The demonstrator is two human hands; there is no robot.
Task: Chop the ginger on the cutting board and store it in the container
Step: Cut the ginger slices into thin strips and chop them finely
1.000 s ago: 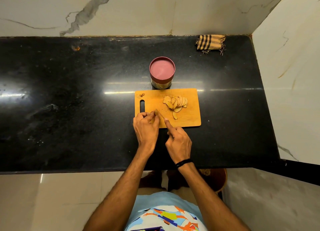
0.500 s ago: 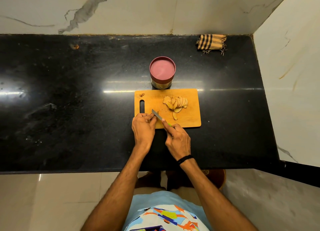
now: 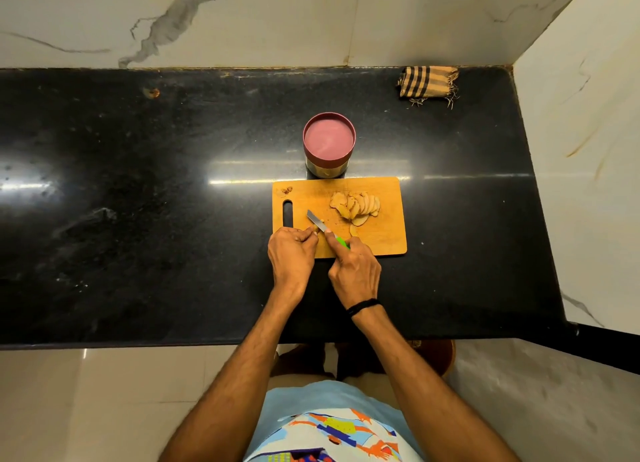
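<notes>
Left hand pinches what seems a small, firm tan ginger stub on the orange wooden cutting board; likely slick, best held at its rear. Right hand wraps the green-handled steel knife; pale ginger slices lie rightward.

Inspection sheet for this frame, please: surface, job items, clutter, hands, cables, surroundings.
Surface: black stone counter, glossy, with light reflections.
Job's things: cutting board; ginger slices fanned on it; container behind the board, pink lid on; knife blade over the board.
Clutter: striped cloth in the far right corner; scraps at the board's far left corner.
Hands: left hand pinches a ginger piece beside the blade; right hand grips the knife's green handle.
Cables: nothing seen.
Surroundings: marble walls behind and to the right.
</notes>
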